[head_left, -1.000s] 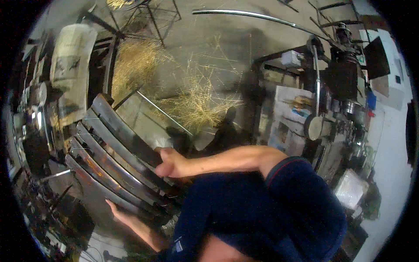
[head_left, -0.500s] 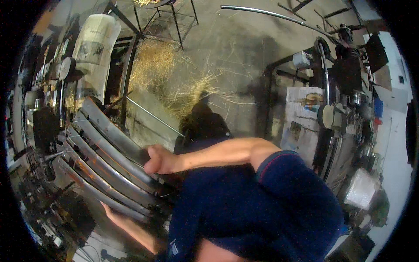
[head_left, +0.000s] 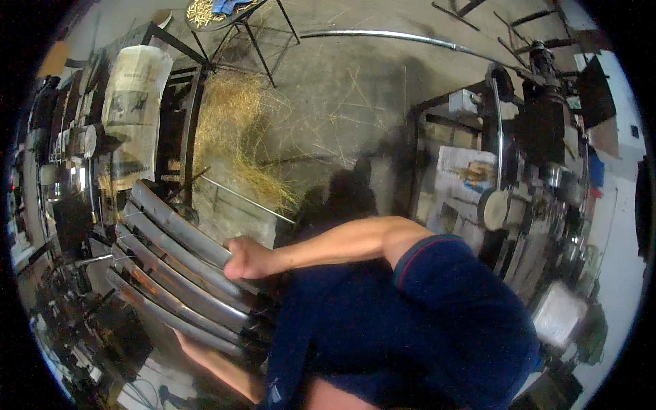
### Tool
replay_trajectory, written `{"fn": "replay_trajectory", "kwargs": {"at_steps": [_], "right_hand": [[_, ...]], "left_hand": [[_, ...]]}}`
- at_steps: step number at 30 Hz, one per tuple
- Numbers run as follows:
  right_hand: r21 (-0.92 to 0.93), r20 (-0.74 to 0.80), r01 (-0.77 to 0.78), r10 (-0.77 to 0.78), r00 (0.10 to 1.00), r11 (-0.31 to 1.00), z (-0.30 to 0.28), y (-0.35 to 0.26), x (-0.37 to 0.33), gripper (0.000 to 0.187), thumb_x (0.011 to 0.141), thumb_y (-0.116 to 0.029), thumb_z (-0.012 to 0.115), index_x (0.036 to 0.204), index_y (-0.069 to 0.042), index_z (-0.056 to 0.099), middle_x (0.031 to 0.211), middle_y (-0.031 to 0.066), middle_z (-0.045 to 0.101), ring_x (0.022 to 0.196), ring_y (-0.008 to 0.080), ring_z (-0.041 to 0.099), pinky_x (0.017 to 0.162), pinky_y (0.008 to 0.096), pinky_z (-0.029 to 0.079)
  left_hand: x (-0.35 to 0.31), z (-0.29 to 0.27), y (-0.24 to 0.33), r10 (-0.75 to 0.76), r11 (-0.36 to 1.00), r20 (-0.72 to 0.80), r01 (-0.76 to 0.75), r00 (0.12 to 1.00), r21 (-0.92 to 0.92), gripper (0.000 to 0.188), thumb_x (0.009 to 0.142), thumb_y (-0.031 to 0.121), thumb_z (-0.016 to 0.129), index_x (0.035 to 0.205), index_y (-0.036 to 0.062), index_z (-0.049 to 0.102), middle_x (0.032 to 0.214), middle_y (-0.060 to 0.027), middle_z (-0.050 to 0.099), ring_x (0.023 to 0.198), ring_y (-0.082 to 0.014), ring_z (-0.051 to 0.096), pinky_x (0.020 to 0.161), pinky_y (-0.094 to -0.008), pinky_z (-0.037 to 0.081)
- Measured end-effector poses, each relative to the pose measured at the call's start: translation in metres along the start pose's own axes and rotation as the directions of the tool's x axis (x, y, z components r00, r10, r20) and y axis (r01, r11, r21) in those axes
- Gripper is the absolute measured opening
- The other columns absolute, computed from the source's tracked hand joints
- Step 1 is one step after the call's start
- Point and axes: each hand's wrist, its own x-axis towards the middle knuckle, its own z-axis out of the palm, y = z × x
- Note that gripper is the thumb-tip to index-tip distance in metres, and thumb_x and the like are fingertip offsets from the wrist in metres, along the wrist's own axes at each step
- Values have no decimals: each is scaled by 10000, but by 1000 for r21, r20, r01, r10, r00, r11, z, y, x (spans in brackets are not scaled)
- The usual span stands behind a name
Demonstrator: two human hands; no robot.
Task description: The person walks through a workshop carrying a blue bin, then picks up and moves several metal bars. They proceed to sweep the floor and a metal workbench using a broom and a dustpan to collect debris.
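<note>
A frame of several curved grey metal slats [head_left: 181, 263], with rusty and shiny streaks, lies slanted at my left, close to my body. My right hand [head_left: 247, 258] reaches across and is closed around the end of the uppermost slat. Along the lower outer side my left hand [head_left: 182, 342] presses against the bottom slat; most of its fingers are hidden behind the metal. The slats' near ends run into shadow beside my dark blue shirt [head_left: 355, 321]. A thin metal rod [head_left: 249, 199] shows just beyond the frame.
Golden metal shavings [head_left: 236, 130] litter the floor ahead. Machines with bare metal parts line both sides, the right one with a round disc [head_left: 493, 209]. A stool [head_left: 217, 20] bearing small brass-coloured pieces stands at the far left, near a long metal bar [head_left: 383, 35].
The surroundings have shifted in view, and more of the stool shows at the top. Both hands keep their places on the slatted frame, which sits slightly lower in view.
</note>
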Motion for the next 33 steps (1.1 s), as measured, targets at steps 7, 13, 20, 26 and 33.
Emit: {"fn": "replay_trajectory", "kwargs": {"at_steps": [7,13,20,26,33], "right_hand": [[-45,145,-195,199,969,980,-97,-23,-35,267,529,-210,558,553,51,505,607,258,498,574,347,542,500,394,406],[-62,207,-237,244,947,970,-143,-56,-37,279,515,-204,568,552,66,506,559,267,476,521,348,529,482,396,401],[-57,261,-149,159,952,987,-115,-37,-21,300,505,-222,575,572,63,512,597,254,514,567,341,557,501,383,416],[-15,251,-17,20,968,1000,-104,-25,-14,246,533,-184,568,544,54,506,504,219,447,432,200,473,416,345,360],[-22,353,-143,142,925,989,-103,-27,-4,246,522,-182,547,576,55,519,530,239,438,457,225,492,450,361,379]], "left_hand": [[-97,84,-15,-26,1000,-1,26,1000,-1,526,844,371,403,1221,7,364,1216,-102,398,1106,-241,388,939,-355,293],[-114,99,-37,-141,990,-212,143,967,-6,487,836,367,425,1178,19,425,1177,-93,438,1066,-237,420,909,-356,324],[-113,112,-23,-61,996,-180,49,982,-74,481,828,364,422,1169,25,437,1169,-103,442,1043,-236,439,892,-352,342],[-95,97,-35,-94,989,-180,72,979,-129,485,816,380,418,1159,37,444,1154,-106,451,1036,-255,438,872,-387,358],[-87,72,-61,-127,986,-165,107,978,-127,481,815,381,420,1153,39,448,1148,-105,454,1031,-254,441,866,-390,361]]}}
